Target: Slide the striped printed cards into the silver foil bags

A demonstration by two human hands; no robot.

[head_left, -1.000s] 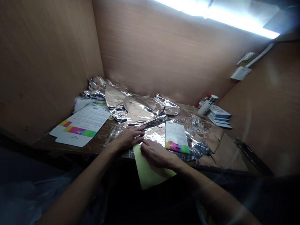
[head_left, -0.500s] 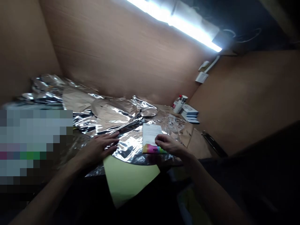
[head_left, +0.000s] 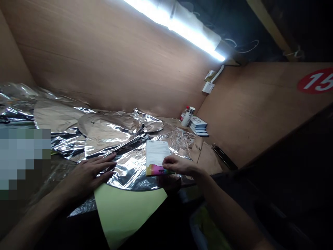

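Observation:
My left hand (head_left: 90, 172) lies flat with its fingers apart on crumpled silver foil (head_left: 130, 170), just above the corner of a pale green sheet (head_left: 127, 211). My right hand (head_left: 179, 165) rests on the lower edge of a white printed card (head_left: 156, 152), and its fingers cover part of the card's rainbow strip. The card lies on the foil. More foil sheets (head_left: 109, 130) are heaped beyond my hands, and the far left of the table is hidden by a pixelated patch (head_left: 22, 159).
A white bottle (head_left: 186, 117) and a stack of boxed cards (head_left: 198, 125) stand at the far right corner. Brown kraft paper (head_left: 208, 156) and a black strip (head_left: 224, 157) lie nearby. Wooden walls (head_left: 104, 62) enclose the table, under a bright tube lamp (head_left: 177, 26).
The view has swung left and up, so everything sits further left. My right hand has gone from the green sheet onto the printed card. My left hand has moved left, off the sheet's edge.

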